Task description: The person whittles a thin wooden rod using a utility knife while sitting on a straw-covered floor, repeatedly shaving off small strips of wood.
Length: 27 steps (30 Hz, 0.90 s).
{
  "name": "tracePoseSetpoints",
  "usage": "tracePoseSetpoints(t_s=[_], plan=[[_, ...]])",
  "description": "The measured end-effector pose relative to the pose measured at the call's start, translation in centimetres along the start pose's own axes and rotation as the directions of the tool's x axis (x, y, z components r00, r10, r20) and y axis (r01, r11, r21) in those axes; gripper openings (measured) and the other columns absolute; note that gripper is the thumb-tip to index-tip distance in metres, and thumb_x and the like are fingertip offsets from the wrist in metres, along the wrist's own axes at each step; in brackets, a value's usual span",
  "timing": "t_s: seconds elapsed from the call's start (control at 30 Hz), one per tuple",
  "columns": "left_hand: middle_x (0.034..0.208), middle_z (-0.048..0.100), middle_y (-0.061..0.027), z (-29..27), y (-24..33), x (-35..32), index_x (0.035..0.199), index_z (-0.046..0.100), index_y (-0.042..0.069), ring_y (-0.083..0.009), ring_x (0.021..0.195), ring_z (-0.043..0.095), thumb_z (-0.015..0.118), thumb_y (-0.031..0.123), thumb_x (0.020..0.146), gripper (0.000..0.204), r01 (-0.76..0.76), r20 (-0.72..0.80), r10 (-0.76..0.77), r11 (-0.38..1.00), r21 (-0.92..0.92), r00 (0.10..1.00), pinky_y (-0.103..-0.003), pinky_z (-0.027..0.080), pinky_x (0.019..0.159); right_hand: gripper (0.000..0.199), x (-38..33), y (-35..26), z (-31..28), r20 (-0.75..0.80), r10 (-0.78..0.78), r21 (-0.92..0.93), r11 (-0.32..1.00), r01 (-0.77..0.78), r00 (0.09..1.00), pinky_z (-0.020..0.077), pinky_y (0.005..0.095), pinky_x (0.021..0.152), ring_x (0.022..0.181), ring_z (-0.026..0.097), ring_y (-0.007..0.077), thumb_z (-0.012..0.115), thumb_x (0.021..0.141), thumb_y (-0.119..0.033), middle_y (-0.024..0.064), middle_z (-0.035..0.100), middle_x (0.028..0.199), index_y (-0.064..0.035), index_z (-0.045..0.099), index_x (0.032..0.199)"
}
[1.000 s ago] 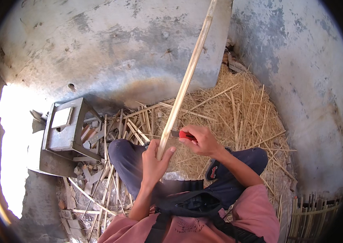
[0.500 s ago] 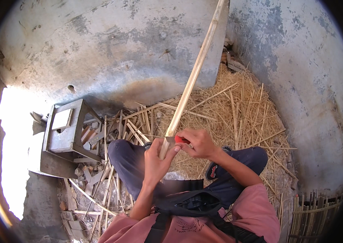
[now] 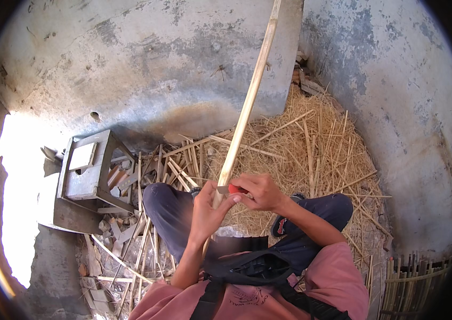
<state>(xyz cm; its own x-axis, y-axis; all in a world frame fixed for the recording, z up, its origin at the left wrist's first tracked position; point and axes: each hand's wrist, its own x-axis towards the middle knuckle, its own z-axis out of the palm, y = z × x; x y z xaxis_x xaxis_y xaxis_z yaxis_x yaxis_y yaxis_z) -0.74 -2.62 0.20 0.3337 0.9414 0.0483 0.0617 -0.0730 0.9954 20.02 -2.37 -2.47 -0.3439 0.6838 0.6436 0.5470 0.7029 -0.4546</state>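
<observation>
Overhead, a long pale bamboo strip [image 3: 247,106] is held steeply, its long axis running from the lap up past the concrete wall [image 3: 146,58]. Its lower end is gripped by the left hand [image 3: 207,213], fingers clenched round it. Just beside, a red-handled knife [image 3: 231,189] is grasped by the right hand [image 3: 260,192], blade touching the strip.

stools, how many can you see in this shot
1. A small grey wooden stool stands at the person's left, beside the wall and the heap of bamboo offcuts, away from both hands. Others could be hidden beyond the frame's dark rim.
</observation>
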Motion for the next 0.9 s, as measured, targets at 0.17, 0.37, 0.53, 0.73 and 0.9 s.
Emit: tracePoseSetpoints(t_s=[0.17, 0.37, 0.53, 0.73, 0.9], plan=[[0.081, 0.069, -0.0007, 0.2, -0.4, 0.3, 0.104, 0.063, 0.001, -0.0034, 0.075, 0.056, 0.085, 0.021, 0.094, 0.031, -0.008, -0.012, 0.008, 1.000, 0.002, 1.000, -0.024, 0.047, 0.064, 0.028, 0.0, -0.1, 0.4, -0.048, 0.006, -0.013, 1.000, -0.006, 0.999, 0.0541, 0.0355, 0.055, 0.065, 0.070, 0.0232, 0.079, 0.091, -0.024, 0.0063, 0.070, 0.084, -0.0059, 0.071, 0.110], [0.079, 0.062, 0.0016, 0.6, 0.1, 0.3, 0.101, 0.062, 0.002, -0.0045, 0.074, 0.050, 0.083, 0.023, 0.096, 0.030, -0.057, -0.027, 0.059, 0.997, 0.045, 0.998, -0.026, 0.045, 0.062, 0.025, 0.2, -0.4, 0.2, -0.062, 0.030, -0.021, 0.999, -0.031, 0.998, 0.0569, 0.0349, 0.059, 0.069, 0.073, 0.0236, 0.080, 0.090, -0.020, 0.0076, 0.073, 0.085, -0.0058, 0.072, 0.109], [0.074, 0.059, 0.0014, 0.9, -0.4, 0.5, 0.098, 0.060, 0.001, -0.0047, 0.070, 0.047, 0.082, 0.024, 0.097, 0.032, -0.104, -0.044, 0.105, 0.994, 0.040, 0.993, -0.026, 0.042, 0.059, 0.026, 0.2, -0.7, 0.2, -0.087, 0.069, -0.001, 0.998, -0.069, 0.994, 0.0577, 0.0354, 0.060, 0.070, 0.074, 0.0250, 0.080, 0.091, -0.020, 0.0094, 0.073, 0.086, -0.0044, 0.072, 0.109], [0.067, 0.056, -0.0009, 0.7, -0.8, 0.6, 0.095, 0.059, 0.001, -0.0050, 0.067, 0.044, 0.082, 0.025, 0.097, 0.034, -0.142, -0.064, 0.153, 0.979, 0.148, 0.986, -0.027, 0.042, 0.056, 0.025, 0.4, -1.1, 0.0, -0.107, 0.070, 0.009, 0.998, -0.070, 0.992, 0.0577, 0.0358, 0.061, 0.069, 0.073, 0.0261, 0.080, 0.091, -0.019, 0.0104, 0.073, 0.087, -0.0026, 0.072, 0.109], [0.068, 0.058, -0.0028, 1.1, 0.3, 0.4, 0.094, 0.059, 0.001, -0.0050, 0.068, 0.044, 0.082, 0.025, 0.097, 0.034, -0.099, -0.090, 0.117, 0.978, 0.183, 0.989, -0.027, 0.042, 0.056, 0.026, 0.6, -1.6, 0.0, -0.140, 0.104, 0.030, 0.994, -0.100, 0.985, 0.0568, 0.0356, 0.059, 0.069, 0.073, 0.0257, 0.079, 0.091, -0.019, 0.0102, 0.073, 0.087, -0.0027, 0.072, 0.109]])
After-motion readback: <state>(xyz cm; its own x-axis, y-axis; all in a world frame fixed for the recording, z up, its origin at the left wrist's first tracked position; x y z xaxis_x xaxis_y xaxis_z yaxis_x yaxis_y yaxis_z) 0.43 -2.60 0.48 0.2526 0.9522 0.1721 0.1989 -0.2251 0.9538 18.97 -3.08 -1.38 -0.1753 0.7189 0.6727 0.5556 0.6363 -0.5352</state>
